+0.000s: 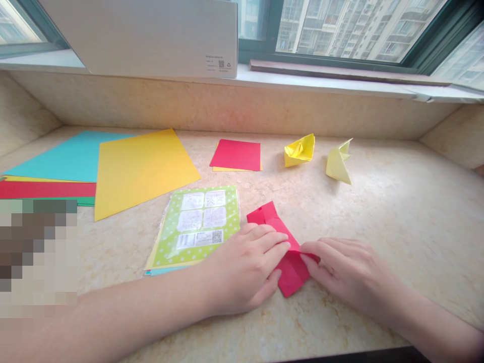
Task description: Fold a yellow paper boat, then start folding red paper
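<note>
A folded red paper (273, 220) lies on the marble sill in front of me. My left hand (244, 269) rests on its left side, fingers pressed flat on the paper. From the right, my right hand (348, 269) meets it and pinches the paper's right edge between thumb and fingers. The paper's near end pokes out below both hands.
A green dotted paper packet (196, 224) lies left of the hands. Large yellow (139, 169), teal (71, 156) and red (45, 189) sheets lie at far left. A small red square (236, 154) and two folded yellow paper shapes (300, 149) (338, 162) sit farther back. A white board (151, 35) leans at the window.
</note>
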`<state>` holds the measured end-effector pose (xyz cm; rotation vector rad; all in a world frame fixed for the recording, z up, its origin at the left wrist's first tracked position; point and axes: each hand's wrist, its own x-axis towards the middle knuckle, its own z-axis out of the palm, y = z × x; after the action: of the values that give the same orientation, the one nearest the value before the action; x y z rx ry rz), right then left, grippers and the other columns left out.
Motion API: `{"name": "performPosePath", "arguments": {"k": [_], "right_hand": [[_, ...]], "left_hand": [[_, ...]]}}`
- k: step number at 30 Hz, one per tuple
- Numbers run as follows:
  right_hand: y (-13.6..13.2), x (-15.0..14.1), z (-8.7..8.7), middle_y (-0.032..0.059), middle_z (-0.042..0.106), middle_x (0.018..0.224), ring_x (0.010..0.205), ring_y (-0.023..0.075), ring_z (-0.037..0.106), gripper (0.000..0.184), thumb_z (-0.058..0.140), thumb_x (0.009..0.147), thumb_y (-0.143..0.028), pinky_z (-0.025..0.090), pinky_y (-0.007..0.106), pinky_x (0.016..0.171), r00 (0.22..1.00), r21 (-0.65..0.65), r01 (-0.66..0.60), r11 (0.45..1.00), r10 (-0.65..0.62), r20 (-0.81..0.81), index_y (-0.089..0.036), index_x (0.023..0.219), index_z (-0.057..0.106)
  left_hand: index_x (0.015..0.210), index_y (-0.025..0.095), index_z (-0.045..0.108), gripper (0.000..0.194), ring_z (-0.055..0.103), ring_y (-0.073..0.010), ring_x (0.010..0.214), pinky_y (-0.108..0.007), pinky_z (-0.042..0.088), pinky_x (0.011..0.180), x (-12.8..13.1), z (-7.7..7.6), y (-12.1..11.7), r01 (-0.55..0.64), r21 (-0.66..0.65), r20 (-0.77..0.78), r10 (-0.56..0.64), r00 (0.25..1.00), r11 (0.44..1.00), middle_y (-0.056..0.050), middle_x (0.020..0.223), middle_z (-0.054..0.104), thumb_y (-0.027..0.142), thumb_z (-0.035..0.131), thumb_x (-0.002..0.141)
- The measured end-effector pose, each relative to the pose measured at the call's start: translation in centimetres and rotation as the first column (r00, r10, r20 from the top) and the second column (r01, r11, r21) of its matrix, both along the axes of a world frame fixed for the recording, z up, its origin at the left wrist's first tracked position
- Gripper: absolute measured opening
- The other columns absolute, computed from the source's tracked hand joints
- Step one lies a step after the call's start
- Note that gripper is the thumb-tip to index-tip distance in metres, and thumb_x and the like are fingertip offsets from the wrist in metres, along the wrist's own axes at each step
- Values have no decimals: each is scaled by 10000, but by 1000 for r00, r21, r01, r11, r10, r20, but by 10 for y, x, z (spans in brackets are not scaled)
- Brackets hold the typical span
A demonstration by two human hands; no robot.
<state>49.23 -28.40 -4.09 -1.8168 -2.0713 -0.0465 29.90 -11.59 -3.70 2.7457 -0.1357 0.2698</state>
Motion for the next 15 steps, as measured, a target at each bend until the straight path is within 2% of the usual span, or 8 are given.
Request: {"name": "performPosePath", "arguments": {"k": [3, 6, 15], "right_hand": [[3, -2, 2, 7, 730, 778, 613, 151, 669, 168, 496, 978, -166, 469, 280, 578, 991, -49, 83, 995, -87, -103, -211, 1020, 652], [6, -4, 3, -11, 707, 732, 521, 128, 608, 184, 515, 966, -196, 456, 257, 527, 977, -123, 136, 983, -154, -147, -217, 1088, 650], [8, -6, 1, -60, 631, 649, 468, 107, 533, 197, 537, 921, -191, 426, 232, 504, 957, -182, 158, 970, -196, -212, -236, 1103, 596]], "left_hand": [[1361, 99, 551, 408, 547, -296, 1244, -464, 414, 1070, 0, 1, 0, 6, -11, -8, -6, 1000, 1000, -133, 1371, 619, 279, 471, 1004], [1360, 116, 557, 396, 543, -295, 1252, -471, 416, 1068, 0, 2, 0, 3, -9, -7, -3, 1000, 1000, -127, 1377, 616, 276, 464, 1010], [1352, 133, 571, 391, 557, -296, 1240, -466, 426, 1062, 0, 1, -1, -7, -5, 30, 7, 1000, 1000, -135, 1346, 634, 272, 501, 993]]}}
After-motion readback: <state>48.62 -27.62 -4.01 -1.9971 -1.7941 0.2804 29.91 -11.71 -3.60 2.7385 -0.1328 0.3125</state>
